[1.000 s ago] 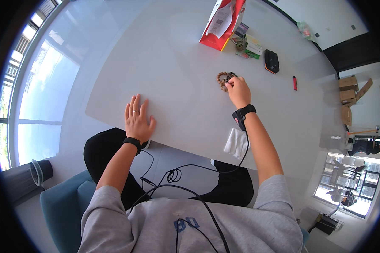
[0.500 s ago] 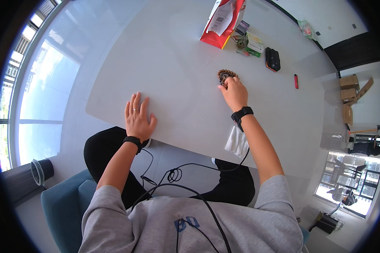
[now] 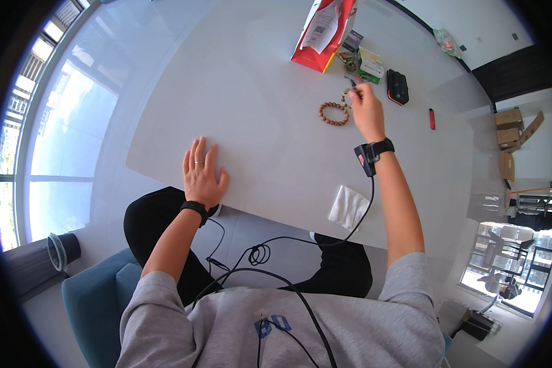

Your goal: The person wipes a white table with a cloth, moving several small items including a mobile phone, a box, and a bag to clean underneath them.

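Note:
My left hand (image 3: 203,179) lies flat on the white table (image 3: 245,135) near its front edge, fingers spread, a ring on one finger. Farther out, my right hand (image 3: 367,109) is pinched closed on a smaller bead bracelet (image 3: 345,97) that dangles from the fingers; its upper part is hidden by them. Just left of that hand, a brown wooden bead bracelet (image 3: 333,122) rests on the table as an open ring. Each wrist wears a black band, and a cable runs from the right one.
A red and white paper bag (image 3: 316,55) stands at the far side, beside a small green and white box (image 3: 370,64). To the right are a black case (image 3: 397,87) and a red stick-like object (image 3: 432,119). A folded white cloth (image 3: 348,206) lies by the front edge.
My right hand has moved right and away from me, drawing the smaller bracelet off the brown one, which now lies on the table. My left hand stays in place.

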The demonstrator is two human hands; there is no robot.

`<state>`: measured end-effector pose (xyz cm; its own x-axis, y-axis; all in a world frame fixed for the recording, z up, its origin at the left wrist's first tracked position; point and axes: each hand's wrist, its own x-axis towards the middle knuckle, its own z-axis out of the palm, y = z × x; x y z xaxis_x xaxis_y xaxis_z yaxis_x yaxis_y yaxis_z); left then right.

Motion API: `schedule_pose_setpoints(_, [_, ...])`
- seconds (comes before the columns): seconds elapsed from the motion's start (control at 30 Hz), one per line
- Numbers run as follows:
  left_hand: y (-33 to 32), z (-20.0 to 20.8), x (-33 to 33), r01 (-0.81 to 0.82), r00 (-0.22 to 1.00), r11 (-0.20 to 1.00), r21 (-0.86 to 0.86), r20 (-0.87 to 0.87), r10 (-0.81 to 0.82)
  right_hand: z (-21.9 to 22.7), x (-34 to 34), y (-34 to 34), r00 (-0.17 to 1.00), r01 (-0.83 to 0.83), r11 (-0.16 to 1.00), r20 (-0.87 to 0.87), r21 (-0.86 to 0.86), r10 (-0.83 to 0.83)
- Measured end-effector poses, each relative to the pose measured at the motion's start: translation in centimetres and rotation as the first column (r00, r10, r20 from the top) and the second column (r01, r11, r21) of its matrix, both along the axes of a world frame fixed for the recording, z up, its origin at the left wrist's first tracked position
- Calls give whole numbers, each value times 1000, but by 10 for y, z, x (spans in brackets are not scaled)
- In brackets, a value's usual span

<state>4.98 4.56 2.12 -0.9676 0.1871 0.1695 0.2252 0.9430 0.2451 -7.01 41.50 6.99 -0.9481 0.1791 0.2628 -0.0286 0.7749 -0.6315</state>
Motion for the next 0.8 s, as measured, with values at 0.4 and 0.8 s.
schedule_pose_setpoints(0.4, [2, 1, -1, 12, 1000, 1000, 7, -6, -12, -28, 23, -16, 966, -211, 940, 201, 268, 160])
schedule_pose_setpoints(0.8, [2, 1, 0, 15, 1000, 1000, 4, -21, -15, 5, 26, -7, 998, 54, 995, -39, -81, -57])
